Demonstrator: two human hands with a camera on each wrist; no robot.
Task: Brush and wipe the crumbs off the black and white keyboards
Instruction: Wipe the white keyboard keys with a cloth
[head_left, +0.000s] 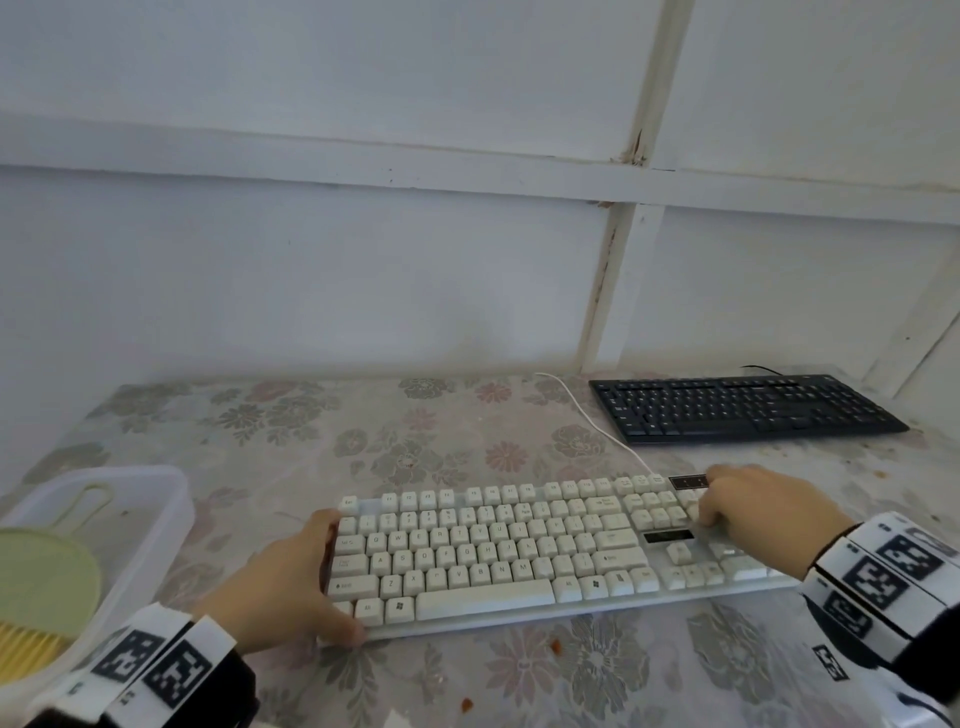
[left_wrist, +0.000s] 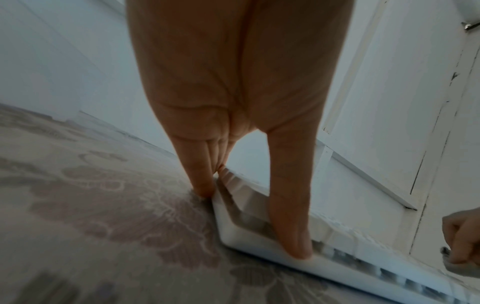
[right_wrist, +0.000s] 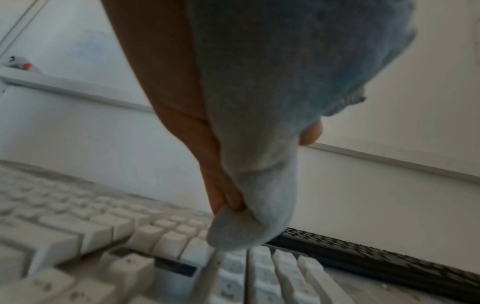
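Note:
The white keyboard (head_left: 519, 545) lies near the front of the table, and the black keyboard (head_left: 743, 408) lies at the back right. My left hand (head_left: 311, 577) braces the white keyboard's left end. Its straight fingers (left_wrist: 200, 174) lie along the side edge and its thumb (left_wrist: 291, 216) rests on the front corner. My right hand (head_left: 727, 512) is over the number pad and grips a bunched pale blue-grey cloth (right_wrist: 259, 164). The cloth's tip touches the keys of the white keyboard (right_wrist: 103, 226). The black keyboard (right_wrist: 363, 253) lies just beyond it.
A clear plastic tub (head_left: 156, 499) stands at the left and holds a pale green brush (head_left: 41, 577) with yellow bristles. A white cable (head_left: 587, 421) runs from the white keyboard toward the wall. Orange crumbs (head_left: 557, 647) lie on the floral tablecloth (head_left: 311, 431) near the front.

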